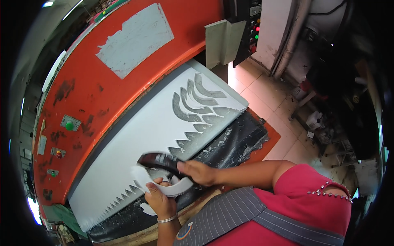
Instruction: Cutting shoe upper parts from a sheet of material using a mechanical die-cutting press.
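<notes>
My right hand [199, 172] is closed on a dark, curved cutting die [162, 161], slightly blurred by motion. Just below it, my left hand [161, 201] is wrapped round white curved pieces [177, 190], thick and crescent-shaped, with fingers inside the curve. Both hands are over the front edge of a large white sheet [123, 143], which lies on a grey board. Crescent-shaped cut-outs [180, 110] show at the sheet's far right. Pointed notches run along its near edge. A small white scrap [147, 209] lies left of my left wrist.
An orange-red press [92, 94] spans the back and left, with a green button [69, 125] on its front. A control panel with lit lamps [255, 30] stands at the upper right. Black sheeting [234, 133] covers the near ledge. Tiled floor [262, 98] lies to the right.
</notes>
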Available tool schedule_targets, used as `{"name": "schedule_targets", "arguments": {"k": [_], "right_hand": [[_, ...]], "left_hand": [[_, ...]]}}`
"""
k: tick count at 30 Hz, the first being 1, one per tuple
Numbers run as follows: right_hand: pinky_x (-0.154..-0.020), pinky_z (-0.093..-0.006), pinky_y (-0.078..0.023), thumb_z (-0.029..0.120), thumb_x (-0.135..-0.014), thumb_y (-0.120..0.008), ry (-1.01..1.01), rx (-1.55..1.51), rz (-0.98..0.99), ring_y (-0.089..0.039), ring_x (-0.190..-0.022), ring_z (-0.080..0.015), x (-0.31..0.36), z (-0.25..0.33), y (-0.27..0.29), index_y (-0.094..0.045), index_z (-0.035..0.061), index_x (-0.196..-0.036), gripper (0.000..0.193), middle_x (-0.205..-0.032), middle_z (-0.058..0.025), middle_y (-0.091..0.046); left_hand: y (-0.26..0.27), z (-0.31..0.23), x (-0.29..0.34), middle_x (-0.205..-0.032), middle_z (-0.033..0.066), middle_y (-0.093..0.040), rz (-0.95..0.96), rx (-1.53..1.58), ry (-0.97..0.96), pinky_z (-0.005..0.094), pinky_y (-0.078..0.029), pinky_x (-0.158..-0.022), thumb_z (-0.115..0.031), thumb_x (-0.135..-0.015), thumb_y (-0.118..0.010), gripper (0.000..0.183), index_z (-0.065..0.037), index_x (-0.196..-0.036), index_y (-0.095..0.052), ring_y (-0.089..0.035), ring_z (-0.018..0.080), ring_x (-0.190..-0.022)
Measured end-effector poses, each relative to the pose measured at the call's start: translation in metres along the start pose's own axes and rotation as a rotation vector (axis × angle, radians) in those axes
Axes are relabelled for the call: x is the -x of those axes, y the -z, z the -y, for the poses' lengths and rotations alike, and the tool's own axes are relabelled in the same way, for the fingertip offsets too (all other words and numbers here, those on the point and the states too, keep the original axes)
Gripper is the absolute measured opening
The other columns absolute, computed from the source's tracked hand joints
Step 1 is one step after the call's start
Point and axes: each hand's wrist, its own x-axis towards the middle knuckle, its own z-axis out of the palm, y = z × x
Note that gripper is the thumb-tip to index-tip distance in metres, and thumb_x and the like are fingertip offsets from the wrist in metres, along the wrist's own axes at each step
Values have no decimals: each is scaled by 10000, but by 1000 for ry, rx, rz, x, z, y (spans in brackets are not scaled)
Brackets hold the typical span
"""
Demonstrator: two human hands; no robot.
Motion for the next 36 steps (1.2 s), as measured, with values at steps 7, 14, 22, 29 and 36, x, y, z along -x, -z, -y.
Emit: {"name": "schedule_targets", "arguments": {"k": [7, 14, 22, 29, 36], "right_hand": [[-766, -448, -465, 387, -797, -658, 144, 1442, -380, -577, -903, -369, -63, 43, 67, -546, -11, -1024, 472, -985, -211, -581], [-852, -439, -427, 325, -742, -712, 204, 1686, -437, -547, -1009, -335, -75, 47, 92, -511, 9, -1169, 569, -1064, -174, -582], [-909, -400, -385, 264, -757, -713, 359, 1452, -472, -548, -1016, -324, -48, 33, 121, -391, 1, -1332, 709, -1100, -165, -592], [-884, -366, -406, 281, -708, -742, 468, 1521, -501, -569, -964, -269, -56, 35, 122, -426, -42, -1295, 741, -1008, -111, -630], [-894, -361, -413, 291, -727, -727, 430, 1591, -527, -566, -959, -273, -52, 41, 116, -480, -9, -1264, 663, -1053, -121, -623]], "left_hand": [[42, -50, -31, -969, 136, -583, 284, -1211, -497, 363, -426, -877, -272, -764, -703, 579, 21, -1226, -512, -570, 264, -947], [-27, -5, -133, -1303, 191, -500, 458, -946, -194, 394, -346, -1017, -325, -832, -645, 709, -3, -1389, -347, -465, 287, -1227], [-70, 75, -209, -1378, 177, -445, 517, -923, -157, 467, 21, -1120, -359, -891, -526, 646, -50, -1416, -312, -403, 290, -1295], [-84, 67, -216, -1393, 93, -452, 526, -988, -76, 493, 42, -1104, -280, -922, -432, 561, -131, -1443, -287, -408, 264, -1290], [-91, 55, -210, -1451, 94, -371, 546, -1067, -73, 538, 71, -1082, -273, -922, -418, 564, -150, -1450, -264, -356, 252, -1327]]}}
